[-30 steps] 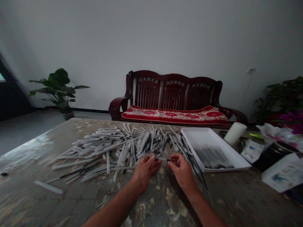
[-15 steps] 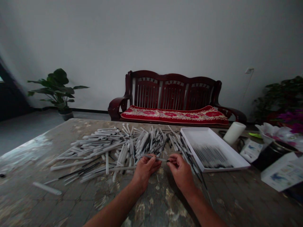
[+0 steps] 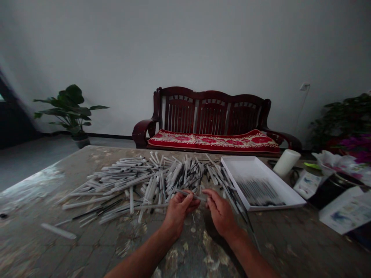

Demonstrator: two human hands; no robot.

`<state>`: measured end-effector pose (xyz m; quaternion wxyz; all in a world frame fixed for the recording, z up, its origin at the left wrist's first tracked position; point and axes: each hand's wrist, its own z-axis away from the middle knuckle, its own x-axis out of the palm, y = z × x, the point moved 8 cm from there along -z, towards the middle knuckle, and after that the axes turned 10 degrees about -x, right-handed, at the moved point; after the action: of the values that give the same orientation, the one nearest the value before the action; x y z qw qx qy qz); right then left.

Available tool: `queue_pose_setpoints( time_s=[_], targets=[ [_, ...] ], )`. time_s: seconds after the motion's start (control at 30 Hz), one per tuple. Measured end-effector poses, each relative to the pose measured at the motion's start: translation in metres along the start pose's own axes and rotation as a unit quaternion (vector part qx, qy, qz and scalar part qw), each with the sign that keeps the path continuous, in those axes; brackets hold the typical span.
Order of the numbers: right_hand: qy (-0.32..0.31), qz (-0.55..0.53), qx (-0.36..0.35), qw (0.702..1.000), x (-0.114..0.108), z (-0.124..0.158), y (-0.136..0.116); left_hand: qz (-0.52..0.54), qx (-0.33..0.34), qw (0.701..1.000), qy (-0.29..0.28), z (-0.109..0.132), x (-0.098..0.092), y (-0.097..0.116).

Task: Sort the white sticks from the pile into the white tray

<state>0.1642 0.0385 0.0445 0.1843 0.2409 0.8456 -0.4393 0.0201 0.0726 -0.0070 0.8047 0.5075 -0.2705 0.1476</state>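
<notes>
My left hand [image 3: 179, 213] is closed around a slim, pale, pen-like tube [image 3: 200, 198], thumb on top. The tube lies slantwise, its left end poking out past my fingers. At its right end, my right hand [image 3: 220, 214] pinches with thumb and forefinger; these fingers hide the tip. Both hands are a little above the table, just in front of a loose pile of translucent tubes [image 3: 150, 185] mixed with thin black rods. Right of my hands stands a shallow white tray [image 3: 278, 184], with a row of similar dark-ended tubes lying inside.
One loose tube [image 3: 58, 231] lies apart at the left of the patterned table [image 3: 87, 256]. Beyond the tray are a white roll [image 3: 286, 163], small printed boxes [image 3: 344, 212] and a dark pot [image 3: 333, 190]. A wooden bench [image 3: 210, 112] stands behind the table.
My right hand's fingers have shifted slightly along the tube's right end, and the dark tip seen earlier is now covered. My left hand keeps its hold, nearly still.
</notes>
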Motion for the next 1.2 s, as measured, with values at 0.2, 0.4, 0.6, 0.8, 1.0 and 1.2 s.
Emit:
queue_pose_setpoints(
  time_s=[0.2,0.4,0.6,0.8,1.0,1.2],
  targets=[
    [0.003,-0.110,0.103,0.989,0.007,0.006,0.016,0.009,-0.016,0.999,0.032,0.000,-0.005,-0.002],
    [-0.001,0.062,0.039,0.997,-0.006,0.001,0.001,0.006,-0.018,0.999,0.030,-0.001,-0.005,-0.004],
    [-0.028,0.067,0.074,0.995,-0.001,0.004,0.012,0.002,-0.021,0.999,0.042,0.000,-0.005,-0.004],
    [-0.039,0.064,0.047,0.996,0.001,0.003,0.006,0.009,-0.025,0.999,0.042,0.001,-0.005,-0.005],
    [-0.020,0.017,0.079,0.997,0.001,0.004,0.011,0.002,-0.023,0.998,0.050,-0.001,-0.007,-0.005],
    [-0.017,0.055,0.061,0.996,-0.001,0.003,0.010,-0.002,-0.027,0.999,0.044,0.000,-0.005,-0.006]
  ],
)
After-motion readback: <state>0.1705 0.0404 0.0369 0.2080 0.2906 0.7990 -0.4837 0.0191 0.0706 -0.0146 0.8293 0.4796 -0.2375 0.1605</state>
